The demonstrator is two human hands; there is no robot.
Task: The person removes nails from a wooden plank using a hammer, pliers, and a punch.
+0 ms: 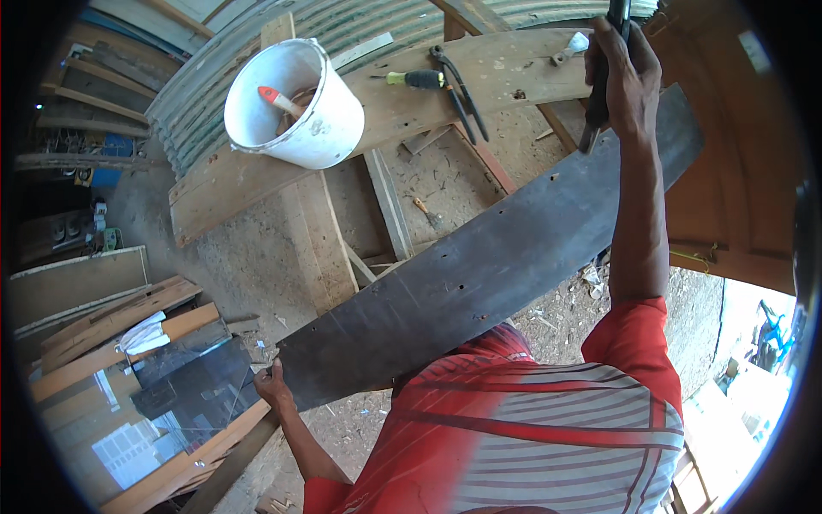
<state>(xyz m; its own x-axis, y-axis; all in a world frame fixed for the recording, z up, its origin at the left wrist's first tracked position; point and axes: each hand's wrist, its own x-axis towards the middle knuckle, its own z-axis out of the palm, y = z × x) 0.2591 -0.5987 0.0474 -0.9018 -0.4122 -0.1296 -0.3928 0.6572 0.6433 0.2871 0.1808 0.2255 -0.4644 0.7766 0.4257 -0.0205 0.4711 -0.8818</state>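
A long dark grey board [462, 274] with several small holes lies slantwise in front of my body, from lower left to upper right. My left hand [274, 385] is closed on its near left end, thumb uppermost. Above the board's far right part, my right hand [629, 81] is raised and wrapped round a long dark tool [596, 111]. One end of that tool points down toward the board and the other goes up past my fist; its kind is hard to make out.
A wooden plank bench [479, 73] beyond the board carries a white bucket [334, 116] with a red-handled paintbrush [278, 100], pincers [462, 94] and a yellow-black screwdriver [415, 79]. Brown wooden panels [728, 171] stand at right. Timber [128, 321] is stacked at left.
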